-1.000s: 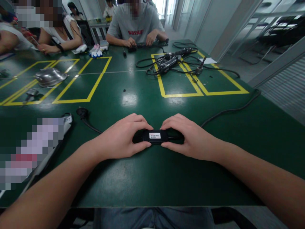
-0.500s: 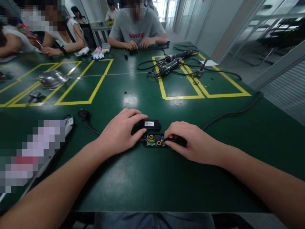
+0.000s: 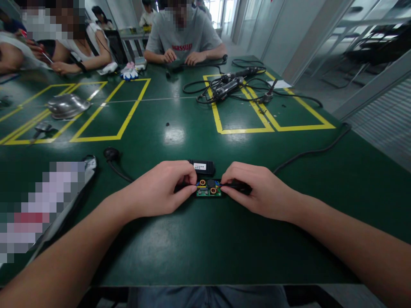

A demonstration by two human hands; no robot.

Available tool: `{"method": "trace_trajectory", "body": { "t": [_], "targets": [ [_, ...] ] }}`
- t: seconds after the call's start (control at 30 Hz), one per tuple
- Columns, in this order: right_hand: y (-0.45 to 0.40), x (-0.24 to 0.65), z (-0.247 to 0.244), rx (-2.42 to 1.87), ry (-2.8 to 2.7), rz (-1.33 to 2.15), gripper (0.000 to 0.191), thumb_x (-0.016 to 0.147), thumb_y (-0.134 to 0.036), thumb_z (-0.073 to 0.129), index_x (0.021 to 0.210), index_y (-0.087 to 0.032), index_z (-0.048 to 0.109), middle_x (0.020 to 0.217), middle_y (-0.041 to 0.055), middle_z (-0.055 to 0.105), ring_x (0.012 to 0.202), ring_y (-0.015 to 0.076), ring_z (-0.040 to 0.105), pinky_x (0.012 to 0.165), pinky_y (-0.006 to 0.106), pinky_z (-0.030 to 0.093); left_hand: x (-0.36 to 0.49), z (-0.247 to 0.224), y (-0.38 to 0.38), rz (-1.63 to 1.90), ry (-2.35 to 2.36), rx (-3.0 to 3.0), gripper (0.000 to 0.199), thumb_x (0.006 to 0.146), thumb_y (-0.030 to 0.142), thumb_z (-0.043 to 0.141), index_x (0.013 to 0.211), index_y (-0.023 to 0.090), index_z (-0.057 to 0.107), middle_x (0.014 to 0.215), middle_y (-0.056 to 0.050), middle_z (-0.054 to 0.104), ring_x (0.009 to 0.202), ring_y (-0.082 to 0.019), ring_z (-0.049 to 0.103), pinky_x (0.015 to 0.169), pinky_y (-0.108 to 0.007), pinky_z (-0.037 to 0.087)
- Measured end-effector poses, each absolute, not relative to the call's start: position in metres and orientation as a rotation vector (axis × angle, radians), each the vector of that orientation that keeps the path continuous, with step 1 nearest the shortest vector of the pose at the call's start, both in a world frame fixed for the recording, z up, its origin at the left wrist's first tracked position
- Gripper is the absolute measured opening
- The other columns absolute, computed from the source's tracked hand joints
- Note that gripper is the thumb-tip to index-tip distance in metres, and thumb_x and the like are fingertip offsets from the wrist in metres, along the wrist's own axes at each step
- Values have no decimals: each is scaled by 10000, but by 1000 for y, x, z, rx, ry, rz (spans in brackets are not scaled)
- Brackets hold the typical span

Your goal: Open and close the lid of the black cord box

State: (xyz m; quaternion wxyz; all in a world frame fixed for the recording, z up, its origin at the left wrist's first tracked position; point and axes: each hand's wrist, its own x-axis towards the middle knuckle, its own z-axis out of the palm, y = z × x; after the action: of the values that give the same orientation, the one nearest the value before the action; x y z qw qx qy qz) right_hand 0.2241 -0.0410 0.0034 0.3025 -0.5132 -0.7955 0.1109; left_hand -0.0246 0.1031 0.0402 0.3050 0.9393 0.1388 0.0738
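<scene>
A small circuit board [image 3: 208, 188] with copper coils and coloured wires lies in a black case on the green table. At its left end, my left hand [image 3: 163, 186] pinches the power cord with closed fingers; that cord runs out to a black plug [image 3: 111, 154]. From the right end, my right hand [image 3: 253, 187] grips the other black cord [image 3: 308, 153], which trails off to the right. Just behind the board sits the black case cover [image 3: 204, 167] with a white label. My fingertips partly hide both ends of the case.
A plastic bag [image 3: 48, 205] lies at the left. Across the table are handheld tools with tangled cables [image 3: 226, 87], a metal bowl-like part [image 3: 68, 106] and gloves [image 3: 129, 72]. Yellow tape [image 3: 96, 138] marks rectangles on the tabletop. Other people sit at the far side.
My left hand's fingers have drawn down from beside the case cover and closed at the board's left end. My right hand has stayed in place at the other end.
</scene>
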Motion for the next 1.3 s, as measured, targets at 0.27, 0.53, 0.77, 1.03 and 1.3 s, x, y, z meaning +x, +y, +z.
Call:
{"method": "trace_trajectory", "body": {
  "t": [0.27, 0.53, 0.77, 1.03, 1.3],
  "targets": [
    [-40, 229, 6, -1341, -2153, 348, 98, 1056, -160, 662, 996, -212, 719, 963, 64, 767, 830, 207, 737, 749, 328, 582, -25, 39, 107, 181, 325, 2470, 132, 978, 139, 637, 867, 195, 680, 815, 8, 677, 690, -134, 591, 664, -263, 428],
    [-36, 228, 7, -1295, -2194, 280, 110, 1051, -130, 686, 972, -202, 711, 943, 69, 782, 874, 228, 698, 796, 360, 560, -28, 36, 113, 212, 266, 2529, 147, 1009, 174, 688, 876, 191, 750, 1026, -42, 716, 908, -173, 678, 807, -297, 498],
    [-38, 227, 3, -1334, -2158, 262, 56, 1055, -177, 640, 1038, -207, 684, 961, 72, 775, 881, 236, 697, 801, 371, 562, -20, 20, 109, 581, 430, 2593, 188, 1025, 236, 646, 1085, 184, 817, 1238, -118, 723, 1172, -268, 679, 1080, -451, 562],
    [-38, 230, 7, -1388, -2116, 261, 82, 1035, -189, 623, 1102, -193, 670, 896, 39, 730, 761, 188, 679, 692, 311, 532, -17, 10, 121, 417, 611, 2561, 419, 984, 228, 776, 1402, 211, 778, 1344, -100, 822, 1264, -301, 721, 1168, -517, 552],
    [-41, 230, 0, -1395, -1979, 343, 356, 1005, -257, 718, 1319, -206, 558, 956, 11, 716, 747, 169, 677, 688, 290, 564, -24, 26, 112, 555, 381, 2497, 419, 1004, 330, 743, 1396, 182, 769, 1292, -113, 778, 1162, -273, 715, 1073, -466, 581]
  ]
}}
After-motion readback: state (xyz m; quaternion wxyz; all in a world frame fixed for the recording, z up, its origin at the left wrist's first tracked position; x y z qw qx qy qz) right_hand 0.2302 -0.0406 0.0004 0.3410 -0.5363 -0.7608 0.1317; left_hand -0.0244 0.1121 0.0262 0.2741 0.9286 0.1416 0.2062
